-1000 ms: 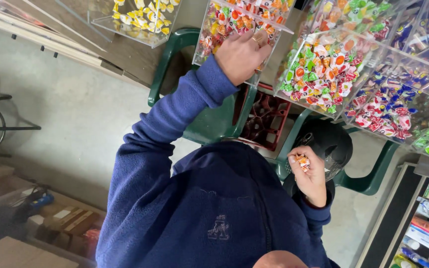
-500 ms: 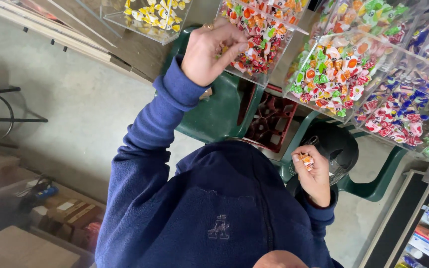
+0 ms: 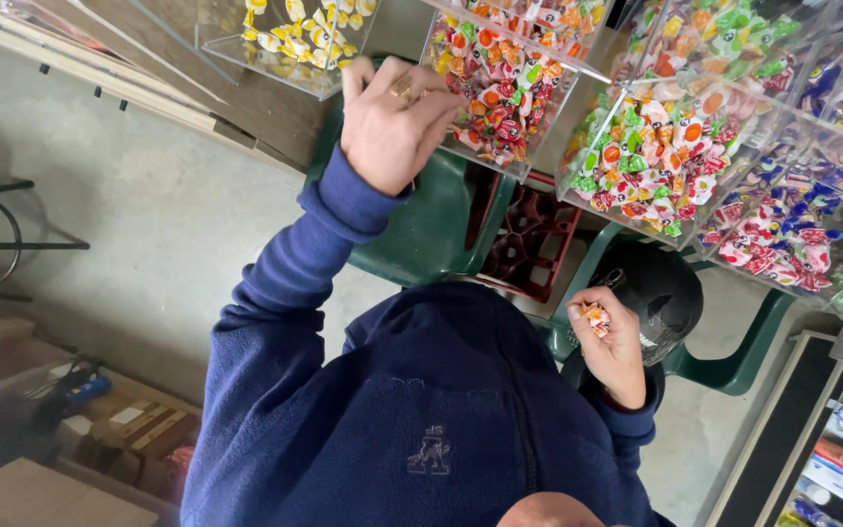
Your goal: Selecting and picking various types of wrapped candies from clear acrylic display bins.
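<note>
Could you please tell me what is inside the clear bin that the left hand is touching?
The clear bin holds wrapped candies in red, orange and green. The left hand covers its near corner, so that part's contents are hidden.

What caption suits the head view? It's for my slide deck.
Left hand at a clear bin of mixed wrapped candies; right hand pinches one orange-wrapped candy.

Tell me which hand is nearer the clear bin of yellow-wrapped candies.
Left. The left hand is raised just right of the yellow candy bin, close to its corner. The right hand is far below, holding a wrapped candy.
</note>
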